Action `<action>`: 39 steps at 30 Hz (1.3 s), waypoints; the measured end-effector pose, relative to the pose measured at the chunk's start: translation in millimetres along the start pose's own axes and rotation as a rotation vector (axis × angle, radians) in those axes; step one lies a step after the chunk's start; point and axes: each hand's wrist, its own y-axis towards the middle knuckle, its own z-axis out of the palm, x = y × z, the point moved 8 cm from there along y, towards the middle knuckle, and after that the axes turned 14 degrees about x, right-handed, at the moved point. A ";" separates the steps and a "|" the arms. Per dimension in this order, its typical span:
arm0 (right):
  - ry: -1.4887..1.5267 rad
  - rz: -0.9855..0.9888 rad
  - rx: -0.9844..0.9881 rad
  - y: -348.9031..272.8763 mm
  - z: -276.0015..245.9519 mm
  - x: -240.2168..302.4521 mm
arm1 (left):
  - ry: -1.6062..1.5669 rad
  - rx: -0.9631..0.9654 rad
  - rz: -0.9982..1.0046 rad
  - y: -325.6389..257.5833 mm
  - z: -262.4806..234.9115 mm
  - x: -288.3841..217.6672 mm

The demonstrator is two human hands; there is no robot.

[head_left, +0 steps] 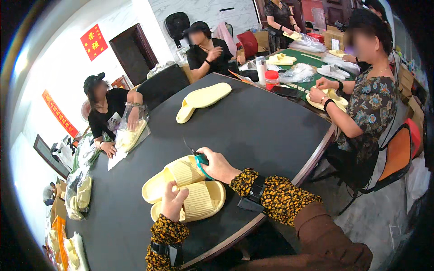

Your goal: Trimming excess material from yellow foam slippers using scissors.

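Note:
Two pale yellow slippers lie side by side, soles up, on the dark round table (253,131). My left hand (173,202) presses on the nearer slipper (203,201). My right hand (217,165) holds small teal-handled scissors (199,159) with the blades pointing up-left, over the toe end of the farther slipper (174,174). Both forearms wear patterned brown-and-yellow sleeves with black wrist straps.
A third yellow slipper (203,99) lies at the table's far side. A person at left puts slippers into a clear bag (129,133). Another person sits at right holding a slipper (330,99). Bagged slippers (79,192) pile up at lower left. A red-lidded jar (271,79) stands behind.

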 end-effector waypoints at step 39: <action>-0.060 -0.077 0.442 -25.0 89.3 56.6 | -0.266 -0.622 0.642 -78.6 -112.2 -5.3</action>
